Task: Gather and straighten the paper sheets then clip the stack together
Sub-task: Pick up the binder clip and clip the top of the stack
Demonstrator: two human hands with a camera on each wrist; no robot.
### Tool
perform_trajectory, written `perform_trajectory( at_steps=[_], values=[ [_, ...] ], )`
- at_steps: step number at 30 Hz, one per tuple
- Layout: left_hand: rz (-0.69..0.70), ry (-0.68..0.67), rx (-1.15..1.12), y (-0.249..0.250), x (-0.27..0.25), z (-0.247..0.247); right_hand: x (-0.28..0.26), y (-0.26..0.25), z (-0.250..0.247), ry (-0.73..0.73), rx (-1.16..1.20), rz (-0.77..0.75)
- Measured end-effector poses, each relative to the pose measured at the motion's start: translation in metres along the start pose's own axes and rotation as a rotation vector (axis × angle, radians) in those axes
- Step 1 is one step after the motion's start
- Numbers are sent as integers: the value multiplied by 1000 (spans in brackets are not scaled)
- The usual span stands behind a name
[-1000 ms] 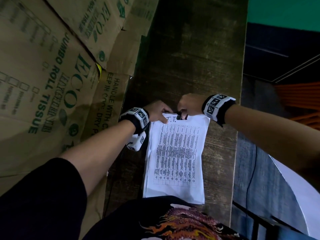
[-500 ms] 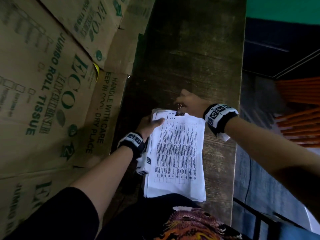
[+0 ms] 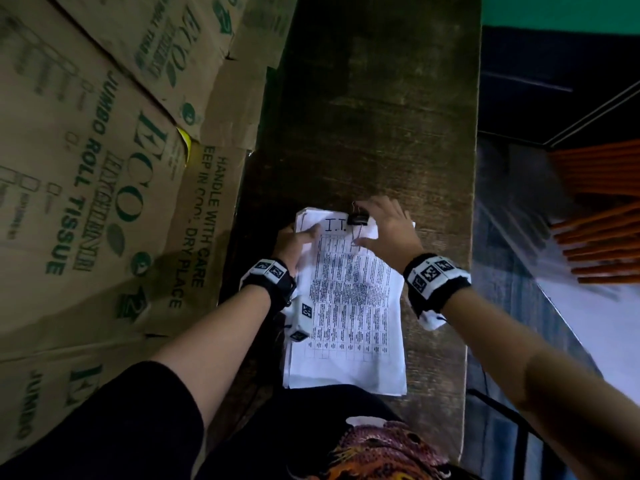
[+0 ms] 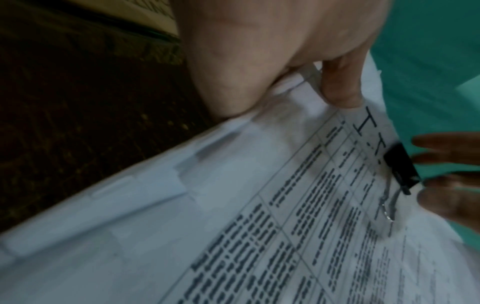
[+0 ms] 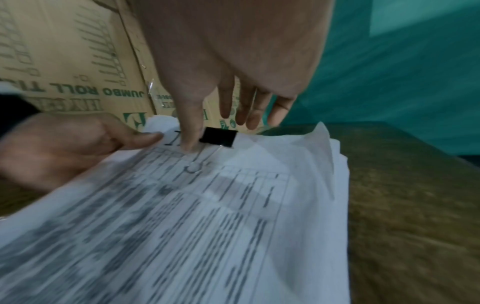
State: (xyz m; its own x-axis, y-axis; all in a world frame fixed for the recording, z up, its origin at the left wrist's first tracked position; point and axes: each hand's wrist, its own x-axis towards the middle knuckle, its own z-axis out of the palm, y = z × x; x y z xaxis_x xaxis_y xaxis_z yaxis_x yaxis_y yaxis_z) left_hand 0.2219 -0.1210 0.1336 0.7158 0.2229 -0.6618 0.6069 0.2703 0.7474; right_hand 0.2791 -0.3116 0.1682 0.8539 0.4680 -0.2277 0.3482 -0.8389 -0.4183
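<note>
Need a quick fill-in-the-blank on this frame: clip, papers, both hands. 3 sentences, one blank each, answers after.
1. The black binder clip is clamped on the ___ edge of the paper stack, the edge farthest from the person.
2. The left hand grips the stack's far-left corner with its ___ on top of the sheet.
3. The letters handwritten beside the clip read ___.
4. The right hand has its fingers ___ over the clip.

Missing words: top; thumb; I.T.; spread

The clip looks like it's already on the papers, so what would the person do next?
Probably fold the rear wire handle flat. The black binder clip already bites the stack's top edge; its front handle lies flat under the right hand's thumb, the other sticks out behind. The left hand grips the corner.
</note>
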Motion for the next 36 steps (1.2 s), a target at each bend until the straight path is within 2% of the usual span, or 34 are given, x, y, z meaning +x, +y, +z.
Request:
perform_trajectory(
  at_steps=[5,9,11,14,17,19,20,23,24,25,26,28,30,31,33,36],
  values=[
    [-7,-59,-55,5,-9,1,29,-4,-17,-324,-234,-25],
    [14,-136,-91,13,-16,1,42,-16,-44,-501,-67,-13],
    [62,-187,-95,18,-18,-1,44,-19,-55,-537,-7,-34],
    [55,-248,58,8,-24,-14,44,-20,-74,-476,83,-29],
    [31,-164,398,-23,-35,-25,42,-15,-91,-380,138,-18],
    [-16,-111,366,-31,-40,-23,40,-4,-93,-273,162,-21],
    [-55,-95,354,-32,-40,-20,37,5,-91,-175,182,2],
    [-100,-123,326,-21,-35,-10,17,59,-64,168,288,269],
    [-75,-113,317,-17,-32,-6,7,77,-52,218,391,357],
    [-75,-112,284,-13,-29,-1,-6,91,-39,200,501,448],
    [-68,-120,239,-10,-26,4,-20,99,-27,112,590,515],
    [-22,-149,210,2,-23,14,-47,102,-2,-95,748,531],
    [-6,-189,154,13,-19,28,-66,97,11,-187,1064,557],
    [-12,-185,128,11,-8,35,-70,101,17,-196,1218,569],
    [-45,-144,130,14,6,51,-69,107,13,-157,1296,563],
    [-64,-156,239,19,25,79,-50,122,3,97,1098,626]
  ],
)
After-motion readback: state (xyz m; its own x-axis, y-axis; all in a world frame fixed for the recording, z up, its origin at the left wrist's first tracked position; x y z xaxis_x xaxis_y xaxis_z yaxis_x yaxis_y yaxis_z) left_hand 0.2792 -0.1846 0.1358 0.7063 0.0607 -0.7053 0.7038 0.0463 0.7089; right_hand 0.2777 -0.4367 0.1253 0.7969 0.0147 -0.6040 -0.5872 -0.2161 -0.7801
